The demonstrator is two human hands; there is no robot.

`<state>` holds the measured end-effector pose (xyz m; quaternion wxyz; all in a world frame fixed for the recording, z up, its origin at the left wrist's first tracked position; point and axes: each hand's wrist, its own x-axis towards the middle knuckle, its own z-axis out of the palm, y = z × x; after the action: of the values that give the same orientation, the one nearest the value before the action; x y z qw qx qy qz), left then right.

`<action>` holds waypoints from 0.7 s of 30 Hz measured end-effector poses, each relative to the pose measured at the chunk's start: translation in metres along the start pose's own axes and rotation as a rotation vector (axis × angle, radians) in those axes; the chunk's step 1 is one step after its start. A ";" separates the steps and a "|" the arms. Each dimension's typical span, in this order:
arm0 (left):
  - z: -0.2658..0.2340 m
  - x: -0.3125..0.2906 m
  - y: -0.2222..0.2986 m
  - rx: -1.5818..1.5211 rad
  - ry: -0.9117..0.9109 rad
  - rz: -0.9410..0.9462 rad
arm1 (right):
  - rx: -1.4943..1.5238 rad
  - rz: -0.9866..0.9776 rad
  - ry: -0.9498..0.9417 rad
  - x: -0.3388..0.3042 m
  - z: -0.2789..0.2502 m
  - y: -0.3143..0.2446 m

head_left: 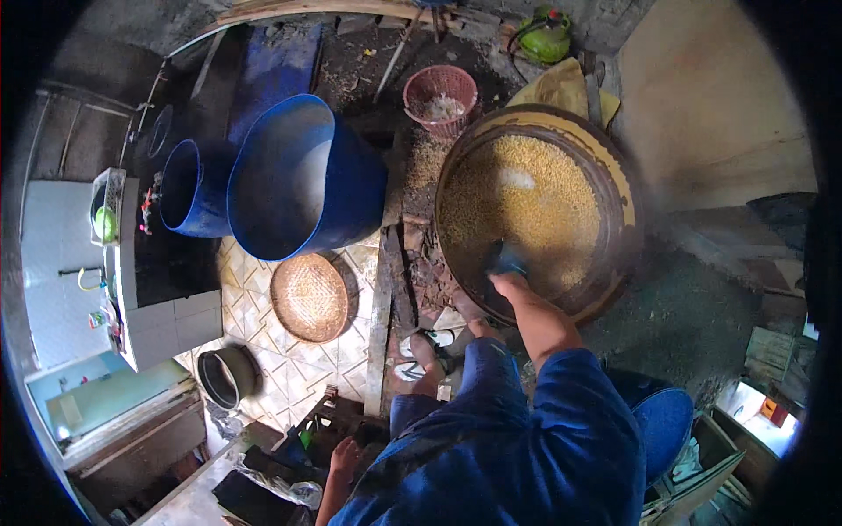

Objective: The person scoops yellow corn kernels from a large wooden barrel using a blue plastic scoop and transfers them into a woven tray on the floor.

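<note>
My right hand (509, 284) is closed around a dark bluish scoop (507, 259). The scoop is at the near side of a wide round vat (625, 209), partly blurred by haze. Wet yellow beans (553, 188) fill much of the vat, with a pale patch of foam or glare on them. Down at my left side hangs my left hand (345, 459), fingers loosely apart and nothing visible in them. It is nearest to a cluttered low surface with dark items and a clear plastic bag (298, 493).
Two blue barrels (360, 188) stand left of the vat. A woven round tray (309, 298) and a metal pot (226, 377) lie on the tiled floor. Behind are a pink basket (440, 88) and a green gas cylinder (544, 37). Another blue drum (662, 430) stands at my right.
</note>
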<state>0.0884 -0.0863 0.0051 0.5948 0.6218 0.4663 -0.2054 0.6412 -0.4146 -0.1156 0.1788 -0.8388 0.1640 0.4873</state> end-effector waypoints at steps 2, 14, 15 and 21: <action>0.009 0.007 0.031 0.112 -0.047 0.014 | -0.296 -0.225 0.011 0.055 0.028 0.027; 0.114 0.029 0.264 0.433 0.064 -0.110 | 0.121 -0.173 0.382 0.050 -0.036 0.036; 0.094 0.035 0.219 0.657 0.003 -0.019 | 0.048 -0.208 0.482 0.053 -0.043 0.041; 0.081 0.027 0.159 1.087 -0.091 0.075 | -0.278 -0.182 0.625 0.178 -0.044 0.123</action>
<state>0.2569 -0.1296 0.0533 0.2142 0.8463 0.2444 -0.4221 0.7033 -0.5613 -0.2682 0.0465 -0.9749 0.0676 0.2070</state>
